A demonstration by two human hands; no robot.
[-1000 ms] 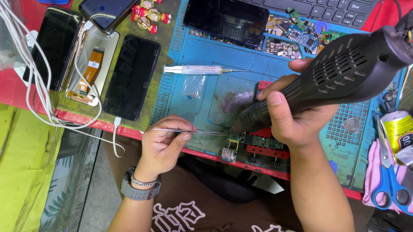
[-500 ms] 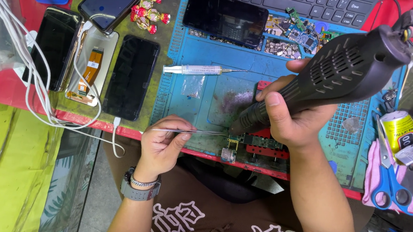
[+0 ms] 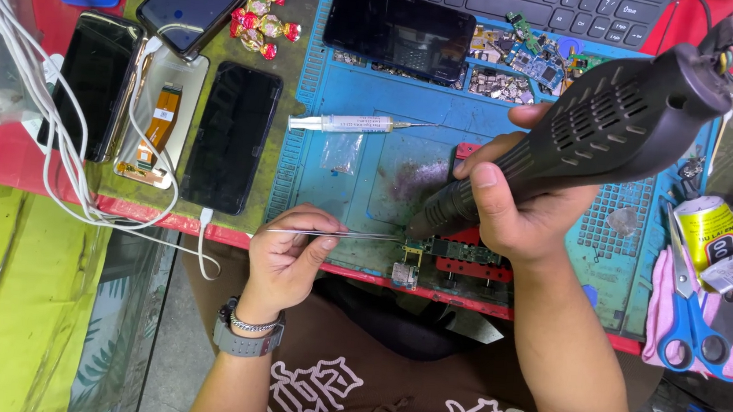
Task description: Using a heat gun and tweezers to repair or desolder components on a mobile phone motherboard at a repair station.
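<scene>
— Black plastic, vented along its body: that is the hot-air handle (image 3: 585,132) wrapped by the right hand (image 3: 520,215), all fingers closed round it. How should it be held for this step?

— Steadily, with the nozzle kept just above the small circuit board (image 3: 455,251) clamped in the red holder (image 3: 467,268) directly under that hand. Judging from the tilt, heat would best be kept on the one spot, not swept over the neighbouring parts.

— And the left hand (image 3: 291,257)?

— Thumb and fingers are pinched on thin metal tweezers (image 3: 333,233), whose tips lie level and point toward the nozzle end, close beside the board. Whether anything is gripped between the tips cannot be told.

— What should be watched?

— The tweezer tips are best rested lightly, so that nothing is nudged sideways while soft. The syringe (image 3: 351,124), lying on the blue mat (image 3: 343,169) beyond the left hand, is well apart from the hot air, which is as it should be. The white cable (image 3: 61,162) left of that hand is also clear.
</scene>
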